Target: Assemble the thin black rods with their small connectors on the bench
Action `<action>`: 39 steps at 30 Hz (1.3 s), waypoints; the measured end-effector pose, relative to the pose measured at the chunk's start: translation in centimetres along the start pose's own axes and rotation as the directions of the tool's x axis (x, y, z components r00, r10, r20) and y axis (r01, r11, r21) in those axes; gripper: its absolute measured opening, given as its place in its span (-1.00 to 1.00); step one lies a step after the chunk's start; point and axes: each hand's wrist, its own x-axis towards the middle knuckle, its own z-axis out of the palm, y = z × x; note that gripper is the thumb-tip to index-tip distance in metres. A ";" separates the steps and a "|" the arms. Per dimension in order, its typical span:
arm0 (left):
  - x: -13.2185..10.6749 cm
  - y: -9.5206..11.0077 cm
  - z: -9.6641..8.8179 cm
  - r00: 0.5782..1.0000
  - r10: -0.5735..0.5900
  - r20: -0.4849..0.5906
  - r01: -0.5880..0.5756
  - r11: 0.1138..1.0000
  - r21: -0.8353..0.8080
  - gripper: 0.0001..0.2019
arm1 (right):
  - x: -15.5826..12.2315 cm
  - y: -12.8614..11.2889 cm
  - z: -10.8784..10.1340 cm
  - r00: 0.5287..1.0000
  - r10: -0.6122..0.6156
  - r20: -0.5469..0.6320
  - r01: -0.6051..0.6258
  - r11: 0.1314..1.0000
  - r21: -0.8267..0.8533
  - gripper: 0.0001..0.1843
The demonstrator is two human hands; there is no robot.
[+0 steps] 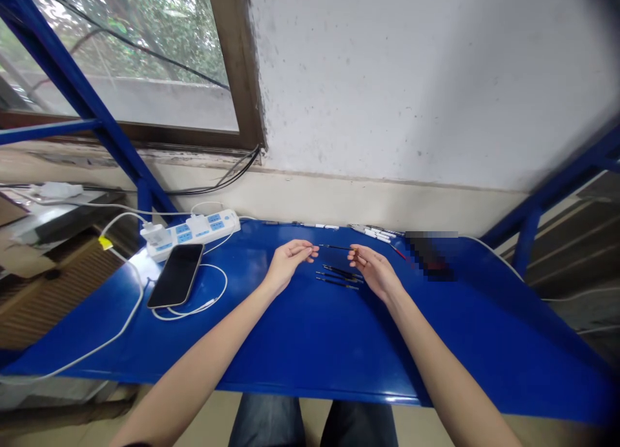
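A thin black pen refill (335, 247) with a pale tip is held level above the blue table (300, 343). My right hand (376, 270) pinches its right end between thumb and fingers. At the other end, the fingertips of my left hand (289, 261) are closed by the tip; whether they hold the tip itself or a tiny part on it is too small to tell. Just below and between my hands lie several similar black refills (339, 281), side by side on the table.
Along the back edge lie white pen parts (375, 232) and a few thin dark pieces (283, 223). A blurred-out dark object (431, 256) sits at the back right. On the left are a phone (177, 276), a power strip (213, 226) and looping white cables (225, 285).
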 end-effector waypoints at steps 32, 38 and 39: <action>-0.4 -0.4 0.3 0.996 0.045 0.082 -0.067 0.958 0.279 -0.59 | -0.6 0.5 0.4 0.922 -0.239 0.305 0.380 0.400 -0.834 -0.82; -0.4 -0.5 -0.2 0.994 0.067 0.090 -0.102 0.866 0.489 -0.80 | 0.1 0.2 -2.1 0.933 -0.260 0.249 0.298 0.171 -0.939 -0.83; -0.5 -0.5 -0.2 0.990 0.083 0.113 -0.132 0.823 0.553 -0.83 | 0.2 0.3 -2.4 0.938 -0.243 0.248 0.287 0.140 -0.948 -0.83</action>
